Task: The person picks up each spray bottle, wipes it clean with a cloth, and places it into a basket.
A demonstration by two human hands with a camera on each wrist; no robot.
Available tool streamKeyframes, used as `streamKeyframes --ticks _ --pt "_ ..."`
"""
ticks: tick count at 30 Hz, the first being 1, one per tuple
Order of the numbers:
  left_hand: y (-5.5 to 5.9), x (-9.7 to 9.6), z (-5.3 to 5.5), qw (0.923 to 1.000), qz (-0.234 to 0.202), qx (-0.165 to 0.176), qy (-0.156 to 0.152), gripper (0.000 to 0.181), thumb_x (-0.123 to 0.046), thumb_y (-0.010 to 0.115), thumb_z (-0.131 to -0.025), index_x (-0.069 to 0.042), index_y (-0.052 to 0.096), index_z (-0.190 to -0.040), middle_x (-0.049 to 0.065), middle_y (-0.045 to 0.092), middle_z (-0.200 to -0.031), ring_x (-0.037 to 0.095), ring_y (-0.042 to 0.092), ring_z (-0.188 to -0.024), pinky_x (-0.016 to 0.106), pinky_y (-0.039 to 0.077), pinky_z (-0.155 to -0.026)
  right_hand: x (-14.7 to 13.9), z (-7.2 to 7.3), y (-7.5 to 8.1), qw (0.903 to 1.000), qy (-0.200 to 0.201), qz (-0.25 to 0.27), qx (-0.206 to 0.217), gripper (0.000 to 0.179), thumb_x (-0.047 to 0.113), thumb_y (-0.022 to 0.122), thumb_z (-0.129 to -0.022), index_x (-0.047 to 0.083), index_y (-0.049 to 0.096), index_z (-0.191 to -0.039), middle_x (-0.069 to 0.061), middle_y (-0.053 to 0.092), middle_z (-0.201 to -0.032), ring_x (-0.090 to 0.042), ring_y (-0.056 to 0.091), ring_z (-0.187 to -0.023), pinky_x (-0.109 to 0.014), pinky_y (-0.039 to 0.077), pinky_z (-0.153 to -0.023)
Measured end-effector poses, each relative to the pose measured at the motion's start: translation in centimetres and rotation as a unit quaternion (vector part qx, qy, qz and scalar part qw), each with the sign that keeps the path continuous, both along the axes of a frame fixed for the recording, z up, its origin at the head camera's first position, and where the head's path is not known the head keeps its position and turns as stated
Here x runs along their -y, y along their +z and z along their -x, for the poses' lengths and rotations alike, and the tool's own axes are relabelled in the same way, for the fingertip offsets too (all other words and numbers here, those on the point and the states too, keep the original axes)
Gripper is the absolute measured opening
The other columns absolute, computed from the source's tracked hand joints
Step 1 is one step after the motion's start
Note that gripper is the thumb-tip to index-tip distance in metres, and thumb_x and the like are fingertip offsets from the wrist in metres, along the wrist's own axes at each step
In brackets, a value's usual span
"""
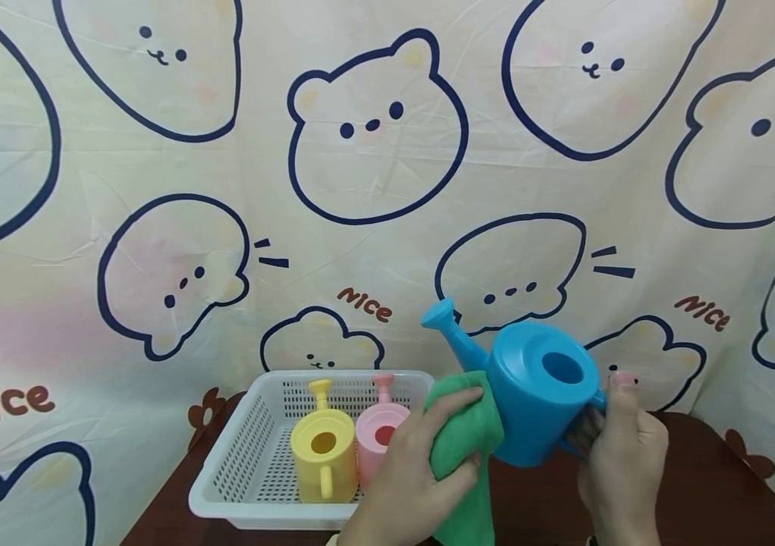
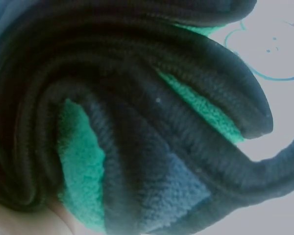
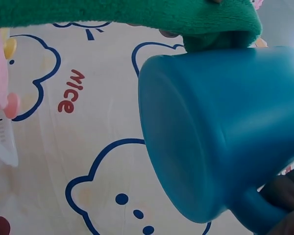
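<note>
A blue watering can (image 1: 531, 394) is held up in the air, tilted, its spout toward the upper left. My right hand (image 1: 622, 455) grips it by the handle on its right side. A green cloth (image 1: 462, 447) is bunched in my left hand (image 1: 422, 462), fingers curled over it, and it presses against the can's left side below the spout. The right wrist view shows the can's base and the cloth (image 3: 220, 29) lying along its side. Dark folds of the cloth (image 2: 83, 161) fill the left wrist view.
A white plastic basket (image 1: 244, 455) stands on the dark brown table (image 1: 531, 516), left of my hands. In it are a yellow watering can (image 1: 322, 455) and a pink watering can (image 1: 370, 440), partly hidden by my left hand. A cartoon-printed curtain (image 1: 374, 174) hangs behind.
</note>
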State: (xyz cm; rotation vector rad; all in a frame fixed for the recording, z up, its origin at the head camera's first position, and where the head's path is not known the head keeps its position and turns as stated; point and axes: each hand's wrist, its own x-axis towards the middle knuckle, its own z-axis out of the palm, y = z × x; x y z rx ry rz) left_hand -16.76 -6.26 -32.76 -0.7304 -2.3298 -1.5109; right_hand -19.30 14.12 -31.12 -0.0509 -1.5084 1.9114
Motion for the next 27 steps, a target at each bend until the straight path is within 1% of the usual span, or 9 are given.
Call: streamKeyframes --ticks 4,10,12,14,17,20,27 --pt "-0.1 -0.1 0.0 0.9997 0.005 -0.017 0.015 0.064 -0.023 0.072 -0.093 -0.042 0.05 -0.15 -0.005 0.057 -0.148 0.018 0.062 -0.118 0.026 0.058 -0.09 -0.2 -0.1 -0.1 0.9998 0.011 -0.016 0.004 0.075 0.044 0.051 -0.109 -0.002 0.032 -0.053 -0.002 0.034 -0.044 -0.022 0.031 -0.038 -0.037 0.022 -0.042" --pt "-0.3 0.0 0.3 0.9985 0.003 -0.04 0.038 0.066 -0.017 0.071 -0.093 -0.041 0.05 -0.151 -0.006 0.057 -0.148 0.015 0.062 -0.114 0.028 0.057 -0.092 -0.5 -0.1 -0.4 0.9975 0.039 -0.052 -0.027 0.07 0.035 0.05 -0.111 -0.001 0.031 -0.053 -0.002 0.033 -0.045 -0.021 0.029 -0.039 -0.04 0.019 -0.043" --pt "-0.3 0.0 0.4 0.998 0.002 -0.047 0.042 0.066 -0.017 0.071 -0.093 -0.041 0.05 -0.15 -0.007 0.057 -0.148 0.015 0.063 -0.114 0.029 0.058 -0.093 -0.6 -0.1 -0.4 0.9967 0.043 -0.061 -0.032 0.07 0.032 0.05 -0.111 0.0 0.032 -0.053 -0.002 0.033 -0.045 -0.021 0.029 -0.038 -0.04 0.019 -0.043" --pt "-0.4 0.0 0.5 0.9975 0.001 -0.053 0.047 0.066 -0.016 0.071 -0.093 -0.041 0.05 -0.15 -0.007 0.057 -0.148 0.015 0.063 -0.114 0.03 0.058 -0.094 -0.8 -0.1 -0.5 0.9959 0.041 -0.076 -0.027 0.069 0.031 0.049 -0.112 -0.001 0.032 -0.052 -0.002 0.033 -0.045 -0.021 0.03 -0.039 -0.039 0.02 -0.044" --pt "-0.4 0.0 0.6 0.9967 0.001 -0.058 0.056 0.065 -0.015 0.071 -0.092 -0.04 0.052 -0.149 -0.007 0.058 -0.147 0.014 0.063 -0.114 0.031 0.058 -0.093 -0.9 -0.2 -0.5 0.9942 0.03 -0.103 -0.009 0.07 0.031 0.048 -0.112 -0.001 0.033 -0.052 -0.002 0.034 -0.045 -0.021 0.031 -0.041 -0.038 0.023 -0.045" --pt "-0.5 0.0 0.7 0.9955 0.005 -0.064 0.071 0.065 -0.014 0.072 -0.091 -0.039 0.054 -0.148 -0.005 0.06 -0.144 0.014 0.063 -0.112 0.03 0.058 -0.091 -1.0 -0.3 -0.6 0.9902 0.017 -0.139 0.005 0.071 0.031 0.047 -0.112 -0.002 0.036 -0.05 -0.003 0.035 -0.044 -0.021 0.034 -0.042 -0.037 0.026 -0.045" --pt "-0.7 0.1 0.7 0.9897 0.03 -0.087 0.109 0.066 -0.014 0.074 -0.09 -0.039 0.054 -0.148 -0.002 0.062 -0.14 0.012 0.062 -0.107 0.029 0.059 -0.089 -1.2 -0.6 -0.6 0.9808 0.009 -0.195 0.003 0.07 0.025 0.045 -0.113 0.0 0.037 -0.049 -0.002 0.036 -0.044 -0.021 0.036 -0.042 -0.036 0.028 -0.044"
